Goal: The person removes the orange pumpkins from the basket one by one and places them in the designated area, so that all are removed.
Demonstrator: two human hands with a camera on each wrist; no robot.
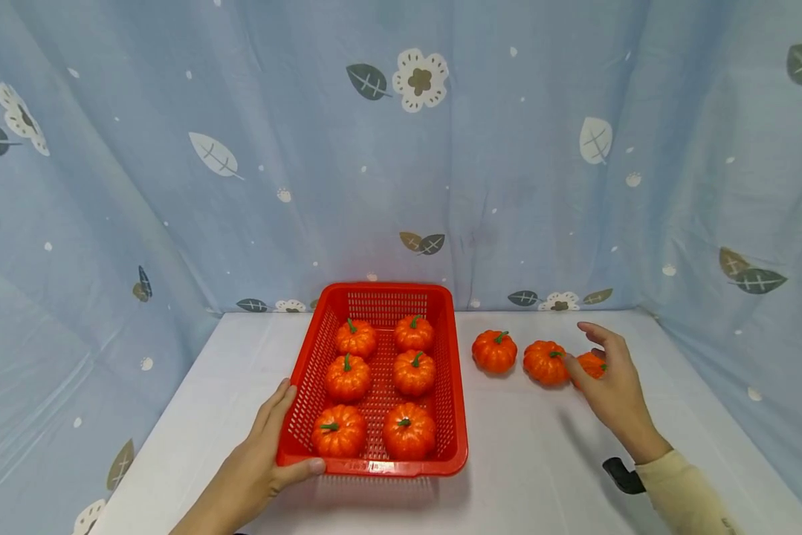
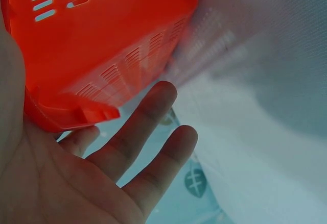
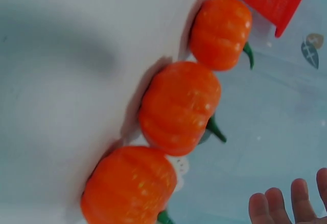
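A red plastic basket stands in the middle of the table, with several small orange pumpkins in two columns inside. My left hand holds its near left corner, thumb on the front rim and fingers along the left side. In the left wrist view, two fingers stretch out below the rim. Three more pumpkins lie in a row right of the basket: a left one, a middle one and a right one. Over the right one hovers my right hand, fingers spread and holding nothing, partly hiding it.
The white table ends against a blue patterned curtain at the back and sides. A black strap shows at the right wrist, beside a cream sleeve.
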